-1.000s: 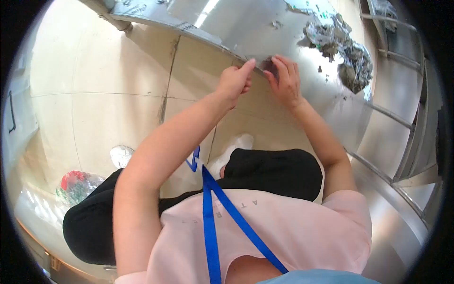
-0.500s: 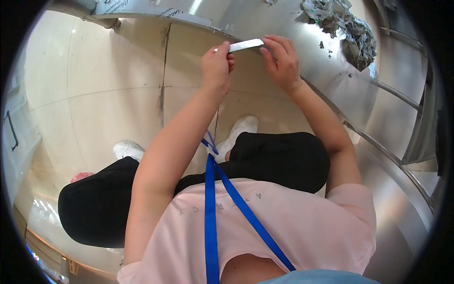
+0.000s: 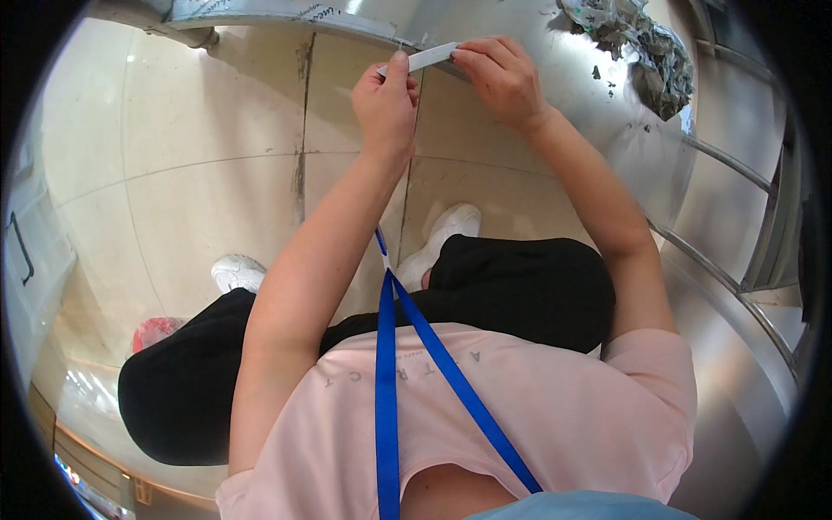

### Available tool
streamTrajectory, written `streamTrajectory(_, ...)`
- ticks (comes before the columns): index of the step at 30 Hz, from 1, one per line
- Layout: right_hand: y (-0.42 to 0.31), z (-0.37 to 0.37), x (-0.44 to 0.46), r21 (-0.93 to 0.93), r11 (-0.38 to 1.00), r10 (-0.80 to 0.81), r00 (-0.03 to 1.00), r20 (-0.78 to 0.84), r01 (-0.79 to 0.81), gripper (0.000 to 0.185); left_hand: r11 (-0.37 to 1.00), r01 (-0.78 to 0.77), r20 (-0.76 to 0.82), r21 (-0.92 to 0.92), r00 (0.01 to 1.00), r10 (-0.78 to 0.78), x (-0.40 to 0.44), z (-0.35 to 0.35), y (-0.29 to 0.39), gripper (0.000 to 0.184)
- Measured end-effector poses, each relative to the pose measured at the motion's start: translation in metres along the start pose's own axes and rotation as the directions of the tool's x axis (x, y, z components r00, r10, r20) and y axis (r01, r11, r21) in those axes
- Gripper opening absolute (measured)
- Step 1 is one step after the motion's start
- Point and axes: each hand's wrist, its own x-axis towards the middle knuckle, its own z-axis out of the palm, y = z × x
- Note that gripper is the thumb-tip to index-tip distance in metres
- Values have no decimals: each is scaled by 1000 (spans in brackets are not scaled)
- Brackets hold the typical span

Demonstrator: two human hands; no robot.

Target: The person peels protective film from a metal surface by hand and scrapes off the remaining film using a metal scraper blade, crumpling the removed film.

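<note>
A slim, flat, whitish bar [image 3: 432, 58], possibly a box cutter or a blade strip, is held out over the edge of a metal surface. My left hand [image 3: 384, 108] is closed round its left end, the thumb pressed along it. At the other end, the fingertips of my right hand [image 3: 503, 82] pinch the tip. Its exact kind is too small and bright to make out, and both ends are partly covered by fingers.
Ahead is a stainless steel surface [image 3: 485, 22] bearing crumpled dirty grey film [image 3: 650, 65] and dark scraps. Metal rails [image 3: 737, 165] run along the right. A clear plastic bin [image 3: 35, 251] stands left. A blue lanyard [image 3: 387, 390] hangs from my neck above the tiled floor [image 3: 208, 208].
Both hands have moved slightly forward and left with the bar. My right hand's fingers, spread before at its tip, have closed on that end.
</note>
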Motion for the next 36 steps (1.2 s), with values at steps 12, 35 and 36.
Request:
streamTrajectory(12, -1, 6, 7, 14, 999, 52, 997, -59, -51, 14, 950, 237, 19, -203, 971, -238, 9, -5, 0, 16)
streamTrajectory(35, 4, -7, 30, 40, 995, -99, 991, 88, 96, 19, 989, -132, 71, 64, 989, 128, 3, -18, -6, 36)
streamTrajectory(36, 2, -5, 29, 10, 994, -112, 991, 76, 112, 19, 993, -76, 76, 86, 995, 69, -2, -13, -1, 38)
